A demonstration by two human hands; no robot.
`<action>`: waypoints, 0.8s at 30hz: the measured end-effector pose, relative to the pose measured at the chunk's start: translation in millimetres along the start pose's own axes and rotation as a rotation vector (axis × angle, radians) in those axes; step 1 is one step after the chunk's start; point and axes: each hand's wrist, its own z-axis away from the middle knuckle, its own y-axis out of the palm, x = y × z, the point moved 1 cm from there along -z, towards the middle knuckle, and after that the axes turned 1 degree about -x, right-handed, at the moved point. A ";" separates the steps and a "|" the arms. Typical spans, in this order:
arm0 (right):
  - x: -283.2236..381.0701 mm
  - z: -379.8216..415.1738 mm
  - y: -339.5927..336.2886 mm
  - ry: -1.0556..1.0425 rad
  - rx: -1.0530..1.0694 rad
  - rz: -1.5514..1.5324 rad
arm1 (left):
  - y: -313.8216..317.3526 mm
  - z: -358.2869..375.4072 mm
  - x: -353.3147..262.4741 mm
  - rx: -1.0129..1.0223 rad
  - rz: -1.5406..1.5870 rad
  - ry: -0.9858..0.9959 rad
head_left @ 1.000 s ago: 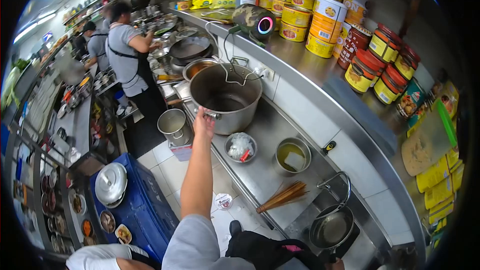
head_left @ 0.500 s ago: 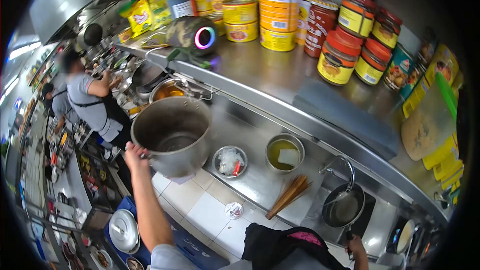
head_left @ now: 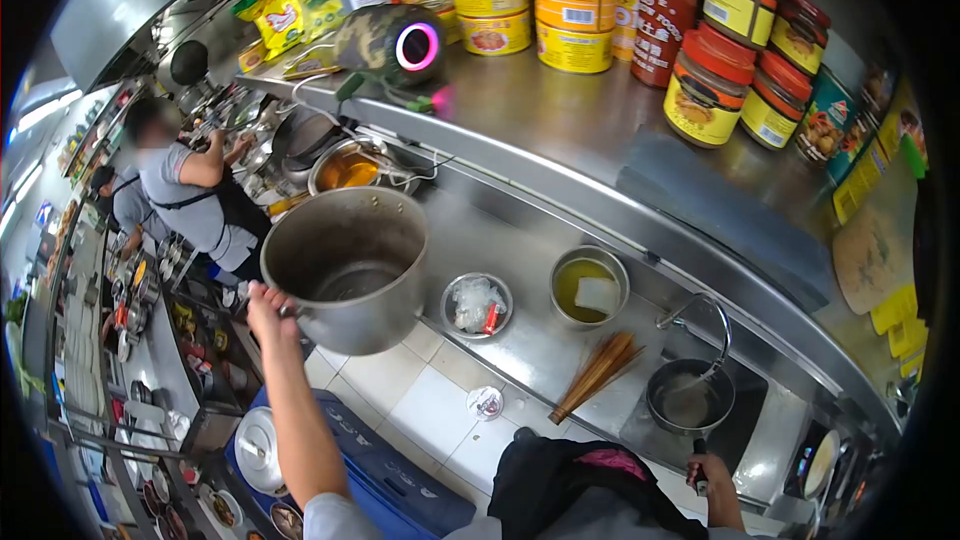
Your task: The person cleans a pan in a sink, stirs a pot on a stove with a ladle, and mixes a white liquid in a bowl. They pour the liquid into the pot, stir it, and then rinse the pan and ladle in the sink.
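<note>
My left hand (head_left: pixel 272 314), arm stretched out, grips the side handle of a large deep metal stockpot (head_left: pixel 345 270). The pot's mouth tips toward me; its inside looks bare and dull grey. At the lower right, my right hand (head_left: pixel 710 475) is closed around the black handle of a dark frying pan (head_left: pixel 690 396). That pan sits in the sink area under a curved faucet (head_left: pixel 715 325), with cloudy liquid in its bottom. A bamboo wok brush (head_left: pixel 598 376) lies on the steel counter left of the pan.
On the counter stand a bowl (head_left: pixel 476 332) of clear plastic with a red item and a pot (head_left: pixel 589 250) of yellowish liquid. Cans and jars (head_left: pixel 706 90) line the shelf above, beside a round speaker (head_left: pixel 390 45). Co-workers (head_left: pixel 190 180) stand at the left. A blue bin (head_left: pixel 390 475) is below.
The view has shifted, so counter items appear further right. The frying pan has moved slightly back, under the faucet. My left hand still holds the stockpot in nearly the same pose.
</note>
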 end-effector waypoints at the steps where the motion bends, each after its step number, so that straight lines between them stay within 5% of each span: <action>1: -0.6 -9.3 -0.5 0.109 0.064 -0.150 | 15.0 3.7 8.3 -0.022 -0.002 0.000; 4: -8.4 -32.3 -7.9 0.246 0.141 -0.285 | 33.5 -1.7 39.0 -0.023 0.048 -0.019; 9: -26.9 -54.7 -34.3 0.163 -0.012 0.066 | 12.0 -15.0 98.2 -0.013 0.022 -0.136; 14: -38.8 -59.7 -41.9 0.054 -0.084 0.158 | 7.8 6.2 88.3 0.002 -0.154 -0.369; 16: -58.6 -87.7 -64.0 0.034 -0.071 0.206 | 21.0 29.8 49.1 0.023 -1.264 -0.257; 17: -49.3 -19.6 -34.1 -0.281 -0.157 0.419 | 22.7 22.1 35.5 -0.066 -1.569 -0.131; 21: -73.5 -51.0 -31.4 -0.396 -0.231 0.654 | 69.5 -31.3 1.1 0.186 -1.748 0.489; 24: -53.9 -16.8 5.9 -0.287 -0.344 0.683 | 143.0 -96.8 8.4 0.364 -1.718 0.622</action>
